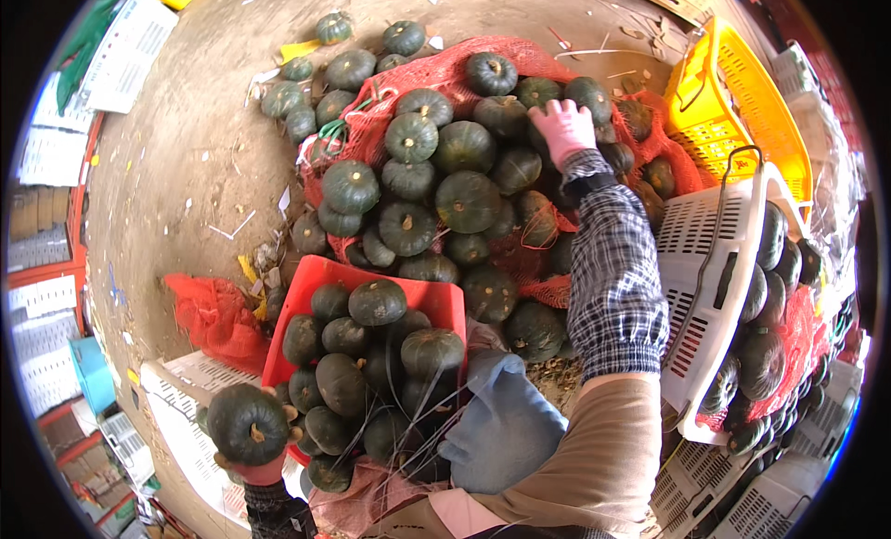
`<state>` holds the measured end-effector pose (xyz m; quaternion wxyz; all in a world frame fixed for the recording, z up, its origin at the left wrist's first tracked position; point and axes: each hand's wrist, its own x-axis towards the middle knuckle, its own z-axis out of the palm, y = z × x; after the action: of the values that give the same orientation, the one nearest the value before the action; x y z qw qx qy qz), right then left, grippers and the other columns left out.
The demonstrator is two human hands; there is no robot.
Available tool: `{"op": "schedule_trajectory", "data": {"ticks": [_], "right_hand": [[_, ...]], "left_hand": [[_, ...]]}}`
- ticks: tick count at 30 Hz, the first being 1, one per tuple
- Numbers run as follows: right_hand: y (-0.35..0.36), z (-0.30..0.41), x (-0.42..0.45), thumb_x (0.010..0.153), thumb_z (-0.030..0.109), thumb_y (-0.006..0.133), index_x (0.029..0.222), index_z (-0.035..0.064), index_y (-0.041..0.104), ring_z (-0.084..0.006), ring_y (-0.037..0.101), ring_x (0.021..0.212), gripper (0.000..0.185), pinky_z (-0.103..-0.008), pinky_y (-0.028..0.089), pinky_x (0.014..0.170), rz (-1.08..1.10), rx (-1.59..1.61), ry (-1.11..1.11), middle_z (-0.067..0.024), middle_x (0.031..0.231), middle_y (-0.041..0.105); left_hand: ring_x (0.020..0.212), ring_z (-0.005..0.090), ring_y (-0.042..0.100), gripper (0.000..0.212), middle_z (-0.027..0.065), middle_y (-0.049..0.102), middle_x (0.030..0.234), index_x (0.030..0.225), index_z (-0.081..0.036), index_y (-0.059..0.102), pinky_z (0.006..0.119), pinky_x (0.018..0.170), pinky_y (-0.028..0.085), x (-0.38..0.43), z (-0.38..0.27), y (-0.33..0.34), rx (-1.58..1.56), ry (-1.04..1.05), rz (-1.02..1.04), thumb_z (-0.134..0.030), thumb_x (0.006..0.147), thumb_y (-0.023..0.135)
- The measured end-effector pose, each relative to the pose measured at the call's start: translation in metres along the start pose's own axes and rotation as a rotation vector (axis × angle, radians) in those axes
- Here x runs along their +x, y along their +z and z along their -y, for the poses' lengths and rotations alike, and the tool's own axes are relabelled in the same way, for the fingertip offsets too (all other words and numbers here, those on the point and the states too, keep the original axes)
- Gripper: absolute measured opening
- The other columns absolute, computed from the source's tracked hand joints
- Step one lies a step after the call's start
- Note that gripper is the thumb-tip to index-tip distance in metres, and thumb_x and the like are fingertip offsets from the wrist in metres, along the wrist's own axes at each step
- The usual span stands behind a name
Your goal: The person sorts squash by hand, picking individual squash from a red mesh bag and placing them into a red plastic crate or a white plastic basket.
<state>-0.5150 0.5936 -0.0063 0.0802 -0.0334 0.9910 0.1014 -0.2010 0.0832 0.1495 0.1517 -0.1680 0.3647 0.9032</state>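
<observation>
A dark green squash [248, 425] rests in my left hand [261, 466], whose fingertips wrap its sides, at the lower left beside a red plastic crate [296, 288] filled with similar squashes. My right arm, in a checked sleeve cover, reaches forward to the pile of green squashes [468, 201]. On that arm, my right hand [567, 128], in a pink glove, lies over the far right of the pile with its fingers on or close to a squash [588, 99]; whether it grips one cannot be told. Red mesh netting [431, 71] lies around and under the pile.
A white crate [703, 261] of squashes and a yellow crate [724, 114] stand at the right. Another white crate [177, 434] sits at the lower left, near a crumpled red net [216, 323]. Stacked crates line the left edge. Loose squashes [350, 69] and scraps lie on the floor.
</observation>
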Motion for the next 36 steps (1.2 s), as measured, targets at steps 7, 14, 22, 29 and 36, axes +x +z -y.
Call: {"op": "schedule_trajectory", "data": {"ticks": [7, 14, 22, 29, 36], "right_hand": [[0.019, -0.055, -0.107, 0.059, 0.024, 0.078, 0.127, 0.0069, 0.046, -0.0327, 0.055, 0.113, 0.077, -0.0395, 0.045, 0.095, 0.177, 0.69, 0.564, -0.0223, 0.123, 0.056], [0.056, -0.1, -0.131, 0.063, 0.024, 0.083, 0.137, 0.0084, 0.04, -0.0286, 0.052, 0.116, 0.087, -0.0369, 0.042, 0.099, 0.436, 1.065, 0.333, -0.0184, 0.126, 0.053], [0.052, -0.096, -0.02, 0.068, 0.049, 0.076, 0.133, 0.0003, 0.046, -0.0318, 0.055, 0.116, 0.087, -0.038, 0.043, 0.098, 0.142, 0.792, 0.551, -0.0216, 0.124, 0.058], [0.1, -0.024, 0.037, 0.066, 0.047, 0.076, 0.132, -0.0066, 0.045, -0.0273, 0.048, 0.123, 0.091, -0.034, 0.038, 0.101, 0.198, 1.106, 1.257, -0.019, 0.134, 0.05], [0.211, -0.116, 0.039, 0.068, -0.003, 0.072, 0.139, 0.0095, 0.037, -0.0204, 0.045, 0.128, 0.08, -0.031, 0.036, 0.104, 0.414, 0.766, 0.31, -0.0077, 0.138, 0.048]], "left_hand": [[0.107, 0.0255, 0.057, 0.115, 0.0119, 0.049, 0.125, 0.143, -0.012, 0.028, 0.036, 0.09, 0.05, -0.062, -0.006, -0.003, 0.702, 0.178, -0.805, -0.033, 0.049, 0.091], [0.099, 0.0252, 0.059, 0.106, 0.014, 0.052, 0.12, 0.14, -0.007, 0.028, 0.035, 0.084, 0.051, -0.096, 0.029, -0.018, 0.875, 0.068, -0.753, -0.022, 0.049, 0.082], [0.118, 0.024, 0.048, 0.123, 0.0108, 0.042, 0.132, 0.142, -0.006, 0.029, 0.035, 0.099, 0.042, -0.108, 0.046, -0.05, 0.866, 0.02, -0.698, -0.041, 0.043, 0.094], [0.12, 0.0247, 0.047, 0.119, 0.0117, 0.042, 0.133, 0.141, -0.005, 0.029, 0.035, 0.1, 0.04, -0.115, 0.045, -0.051, 0.91, 0.005, -0.723, -0.037, 0.047, 0.094], [0.121, 0.0247, 0.045, 0.109, 0.0134, 0.043, 0.131, 0.139, -0.004, 0.032, 0.034, 0.101, 0.039, -0.106, 0.043, -0.075, 0.917, -0.029, -0.645, -0.025, 0.05, 0.091]]}}
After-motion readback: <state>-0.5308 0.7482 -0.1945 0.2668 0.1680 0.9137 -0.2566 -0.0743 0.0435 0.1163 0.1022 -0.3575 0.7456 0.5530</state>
